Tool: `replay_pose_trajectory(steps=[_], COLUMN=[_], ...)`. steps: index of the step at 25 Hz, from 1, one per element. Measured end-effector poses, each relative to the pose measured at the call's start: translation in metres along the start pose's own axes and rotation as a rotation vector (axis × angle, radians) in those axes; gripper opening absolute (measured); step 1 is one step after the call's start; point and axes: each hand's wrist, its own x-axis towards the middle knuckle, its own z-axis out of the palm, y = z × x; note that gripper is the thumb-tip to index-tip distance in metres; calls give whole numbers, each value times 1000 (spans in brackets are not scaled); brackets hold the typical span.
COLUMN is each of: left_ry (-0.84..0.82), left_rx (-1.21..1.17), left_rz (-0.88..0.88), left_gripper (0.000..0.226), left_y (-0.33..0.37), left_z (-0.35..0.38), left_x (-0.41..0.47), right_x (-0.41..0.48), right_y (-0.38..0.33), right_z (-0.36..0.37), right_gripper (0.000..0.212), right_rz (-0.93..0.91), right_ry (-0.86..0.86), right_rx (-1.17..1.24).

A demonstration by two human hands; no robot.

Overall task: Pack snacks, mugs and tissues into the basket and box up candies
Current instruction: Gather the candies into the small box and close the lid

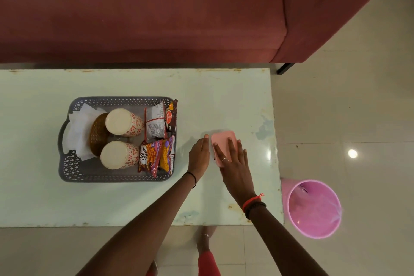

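A grey perforated basket (71, 163) stands on the table's left half. Inside it are two upturned patterned mugs (124, 122), white tissues (77, 127), a brown woven piece (97, 134) and several snack packets (156, 139) along its right wall. To the basket's right lies a small pink box (223, 138) with its lid on. My right hand (234, 161) lies flat on the lid, fingers spread. My left hand (199, 154) rests against the box's left side, fingers straight. No candies show.
The pale green table (134, 204) ends close to the right of the box. A pink waste bin (313, 208) stands on the tiled floor by the table's right front corner. A maroon sofa (156, 11) runs along the far side.
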Motion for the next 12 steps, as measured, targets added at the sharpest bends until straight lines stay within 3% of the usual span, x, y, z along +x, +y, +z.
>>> replay_pose_trajectory(steps=[5,12], left_ry=[-7,-31], left_rx=[141,107], left_rz=[67,57], left_gripper=[35,32], left_y=[-3,-3], left_z=[-4,-2], left_x=[1,-1], right_x=[5,17], right_y=[1,-2], right_z=[11,-1], right_gripper=[70,72], right_rz=[-11,22], right_ry=[-22,5], right_rx=[9,-8])
